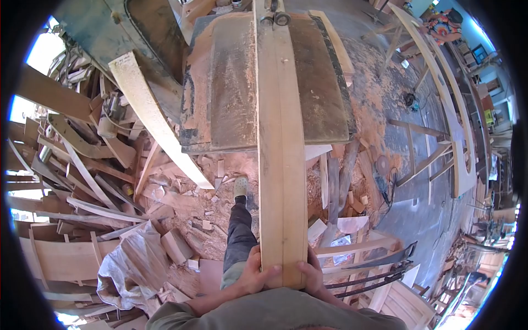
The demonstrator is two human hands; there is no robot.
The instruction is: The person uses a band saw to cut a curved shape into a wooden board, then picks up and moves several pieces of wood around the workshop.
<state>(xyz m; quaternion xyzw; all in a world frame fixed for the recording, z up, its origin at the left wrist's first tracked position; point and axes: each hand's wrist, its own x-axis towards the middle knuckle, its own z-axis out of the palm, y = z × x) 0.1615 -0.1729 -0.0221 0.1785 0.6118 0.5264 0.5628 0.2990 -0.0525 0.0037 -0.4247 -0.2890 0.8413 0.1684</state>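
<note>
A long wooden plank point(282, 165) runs straight away from my body, its far part lying across a sawdust-covered machine table point(234, 82). My left hand point(257, 275) grips the near end by its left edge, thumb on top and fingers curled beneath. On the opposite edge my right hand point(311, 270) holds the same end, its thumb also on the upper face. A lengthwise line shows along the plank. At the far end, small metal guide rollers point(274, 19) stand right over the wood; whether a blade is there I cannot make out.
Offcuts and curved wooden pieces point(82, 176) pile up at left. A pale curved board point(157, 121) leans near the table. Wood scraps and sawdust cover the floor around my foot point(241, 187). At right are a long curved frame point(448, 99), a corded power tool point(382, 179) and another person point(443, 27).
</note>
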